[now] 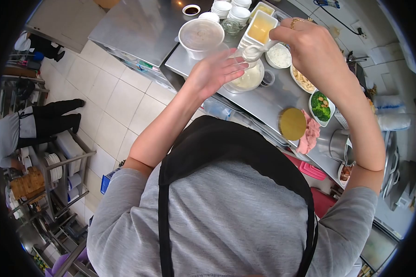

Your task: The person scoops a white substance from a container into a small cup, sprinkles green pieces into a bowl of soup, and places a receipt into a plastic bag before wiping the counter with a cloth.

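Observation:
My right hand (305, 39) grips a white spoon (268, 45) whose bowl carries a thick white cream (252, 53). My left hand (212, 71) is turned palm up just left of the spoon, its thumb and fingers around a small clear cup (238, 60), which is faint and partly blurred. The spoon's bowl is close to this cup. Below both hands stands a clear tub of pale cream (248, 79). A bowl of white shreds (278, 56) sits beneath my right hand, and a white container of yellow liquid (260, 28) is behind the spoon.
A large lidded tub (201, 36) and stacked white cups (221, 8) stand at the back of the steel counter (272, 94). A broccoli dish (321, 105), a round golden lid (292, 123), a pink cloth (309, 134) and a pot (339, 145) lie rightward. Another person (21, 131) works at far left.

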`<action>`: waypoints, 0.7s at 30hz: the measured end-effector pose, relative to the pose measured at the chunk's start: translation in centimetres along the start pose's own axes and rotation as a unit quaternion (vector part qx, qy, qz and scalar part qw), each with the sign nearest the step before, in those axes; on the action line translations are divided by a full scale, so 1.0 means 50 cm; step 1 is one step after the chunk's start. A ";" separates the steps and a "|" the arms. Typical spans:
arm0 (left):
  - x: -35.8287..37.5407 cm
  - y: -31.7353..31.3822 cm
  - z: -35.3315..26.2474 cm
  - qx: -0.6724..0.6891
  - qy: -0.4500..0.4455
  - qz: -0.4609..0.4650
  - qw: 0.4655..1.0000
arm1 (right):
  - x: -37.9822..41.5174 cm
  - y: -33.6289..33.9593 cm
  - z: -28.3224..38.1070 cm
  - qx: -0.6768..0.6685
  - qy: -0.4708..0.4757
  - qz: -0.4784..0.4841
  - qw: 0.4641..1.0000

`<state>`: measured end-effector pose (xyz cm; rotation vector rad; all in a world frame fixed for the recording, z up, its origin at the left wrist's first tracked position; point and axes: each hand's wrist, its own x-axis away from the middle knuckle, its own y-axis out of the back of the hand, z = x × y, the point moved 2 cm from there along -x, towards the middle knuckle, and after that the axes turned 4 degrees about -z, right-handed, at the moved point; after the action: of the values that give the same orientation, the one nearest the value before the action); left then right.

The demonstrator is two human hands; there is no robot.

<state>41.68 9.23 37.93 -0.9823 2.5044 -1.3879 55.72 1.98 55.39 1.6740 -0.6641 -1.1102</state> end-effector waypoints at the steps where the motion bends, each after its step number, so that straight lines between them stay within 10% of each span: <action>1: 0.004 -0.006 -0.002 0.006 0.000 -0.002 1.000 | -0.003 0.002 0.004 0.007 0.006 -0.002 1.000; 21: 0.018 -0.021 -0.015 0.024 -0.012 -0.009 1.000 | 0.020 0.008 0.009 0.032 -0.003 -0.078 0.996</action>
<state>41.19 8.83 39.38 -1.0093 2.4381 -1.4253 55.78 0.84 55.38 1.8025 -0.5864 -1.2155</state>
